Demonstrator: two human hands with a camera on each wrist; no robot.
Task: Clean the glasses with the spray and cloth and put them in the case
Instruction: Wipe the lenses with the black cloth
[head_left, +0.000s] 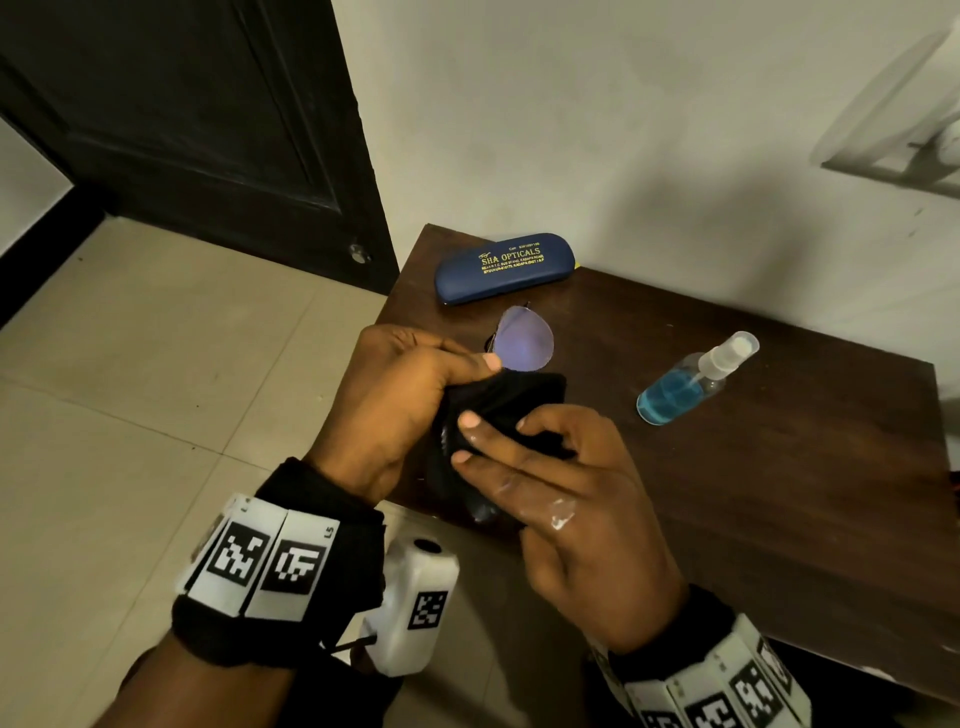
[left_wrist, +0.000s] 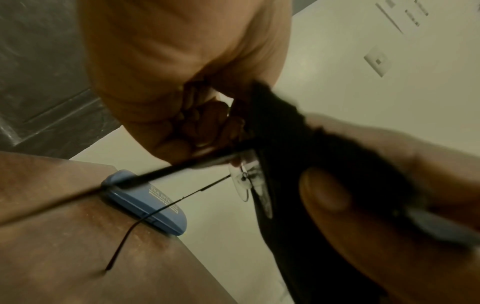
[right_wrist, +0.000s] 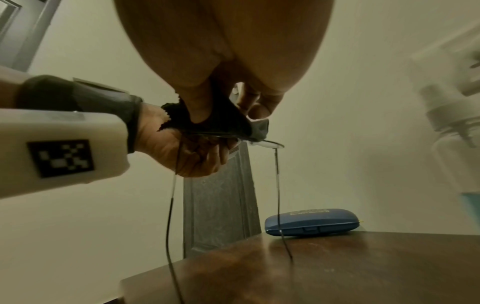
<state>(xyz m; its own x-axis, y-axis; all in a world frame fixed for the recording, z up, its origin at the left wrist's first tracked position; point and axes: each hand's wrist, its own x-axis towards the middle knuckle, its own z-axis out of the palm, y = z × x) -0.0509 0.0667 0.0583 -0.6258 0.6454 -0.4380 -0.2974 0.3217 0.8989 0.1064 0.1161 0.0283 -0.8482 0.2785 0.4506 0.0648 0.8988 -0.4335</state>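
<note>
Above the table's near left corner, my left hand (head_left: 462, 366) grips the glasses by the frame; one purple-tinted lens (head_left: 524, 340) sticks out past its thumb. My right hand (head_left: 496, 428) pinches the black cloth (head_left: 511, 402) around the other lens, which is hidden. In the right wrist view the cloth (right_wrist: 221, 123) wraps the frame, and the thin temples (right_wrist: 278, 195) hang down towards the table. In the left wrist view a nose pad (left_wrist: 240, 182) shows beside the cloth (left_wrist: 285, 144). The blue case (head_left: 506, 267) lies closed at the table's back left. The spray bottle (head_left: 691, 382) lies on its side, right of my hands.
The dark wooden table (head_left: 753, 493) stands against a pale wall. A dark door (head_left: 208, 104) and tiled floor (head_left: 156, 364) are to the left. The case (right_wrist: 311, 223) sits near the table's far edge.
</note>
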